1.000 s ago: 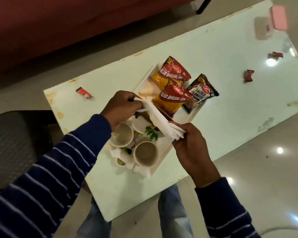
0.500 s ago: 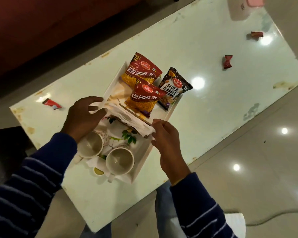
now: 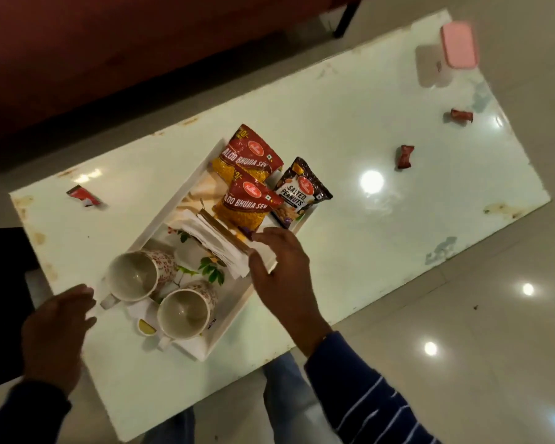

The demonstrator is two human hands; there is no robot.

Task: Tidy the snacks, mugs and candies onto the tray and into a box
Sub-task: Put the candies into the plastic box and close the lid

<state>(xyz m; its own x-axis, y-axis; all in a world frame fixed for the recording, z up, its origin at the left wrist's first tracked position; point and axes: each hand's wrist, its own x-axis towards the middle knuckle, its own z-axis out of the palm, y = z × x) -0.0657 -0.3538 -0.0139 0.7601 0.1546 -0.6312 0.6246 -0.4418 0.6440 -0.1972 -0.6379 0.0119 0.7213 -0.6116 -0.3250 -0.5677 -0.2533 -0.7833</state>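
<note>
Right hand [image 3: 282, 270], fingers loose on the napkin stack [image 3: 220, 243]; nearest candy [image 3: 405, 157] lies at two o'clock, left hand [image 3: 56, 328] empty.

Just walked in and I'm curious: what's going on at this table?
A person is tidying a table. On the white tray there are already two mugs, three snack packets and a napkin stack. The right hand rests at that stack; the left hand hovers open beside the tray. Three candies lie loose on the table, and a pink-lidded box stands at the far end.
</note>
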